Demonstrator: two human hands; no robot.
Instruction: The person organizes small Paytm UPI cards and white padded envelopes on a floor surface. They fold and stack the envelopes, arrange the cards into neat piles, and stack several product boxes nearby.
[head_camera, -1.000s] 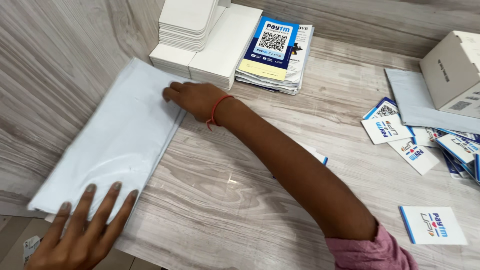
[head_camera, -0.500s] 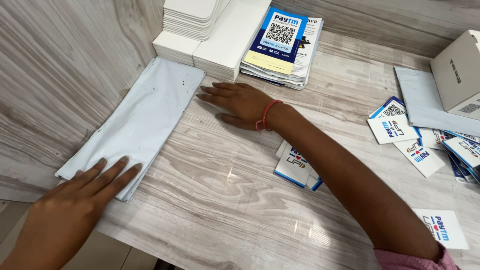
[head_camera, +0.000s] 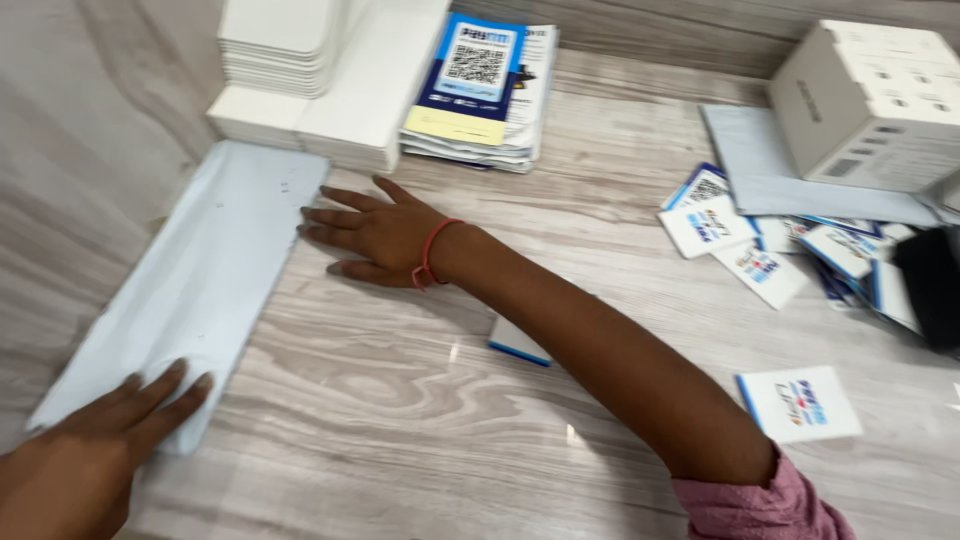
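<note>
My left hand (head_camera: 70, 465) presses flat, fingers spread, on the near end of the pale blue folded bag (head_camera: 190, 280). My right hand (head_camera: 375, 235) lies open on the surface (head_camera: 400, 400), fingertips touching the bag's long edge; neither grips anything. The slick plastic could spring open or slide if my pressure is uneven. Just beyond my right fingers sit white stacks (head_camera: 300, 75) and leaflets (head_camera: 480, 90); a small card (head_camera: 520, 342) lies under my forearm and could be dragged along.
</note>
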